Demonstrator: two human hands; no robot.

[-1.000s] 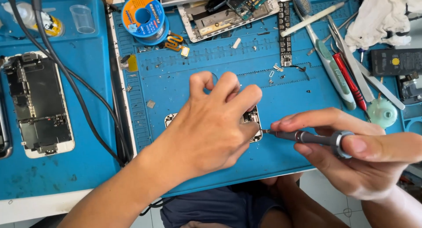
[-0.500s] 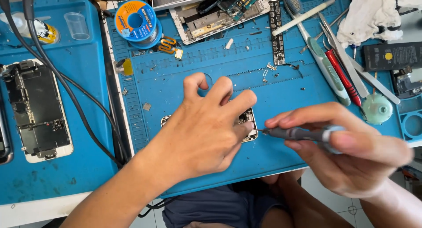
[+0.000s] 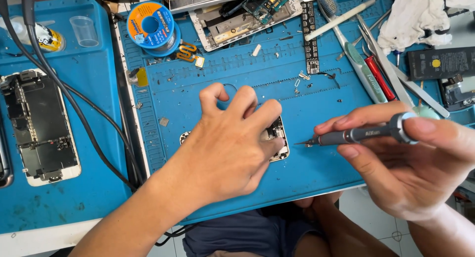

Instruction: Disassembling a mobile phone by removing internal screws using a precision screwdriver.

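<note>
My left hand (image 3: 228, 143) lies flat over a small opened phone (image 3: 277, 133) on the blue work mat (image 3: 326, 173), fingers pressing on its exposed parts; most of the phone is hidden under the palm. My right hand (image 3: 410, 158) grips a grey precision screwdriver (image 3: 356, 135) held nearly level, its tip pointing left and hanging a short way to the right of the phone, apart from it.
A second opened phone (image 3: 39, 128) lies on the left blue mat beside a black cable (image 3: 74, 98). A solder spool (image 3: 151, 26), a dismantled phone (image 3: 242, 14), tweezers and tools (image 3: 376, 74), a white cloth (image 3: 420, 14) and a battery (image 3: 440, 63) crowd the far side.
The screwdriver tip has drawn back to the right, away from the phone's edge. My left hand stays pressed on the phone.
</note>
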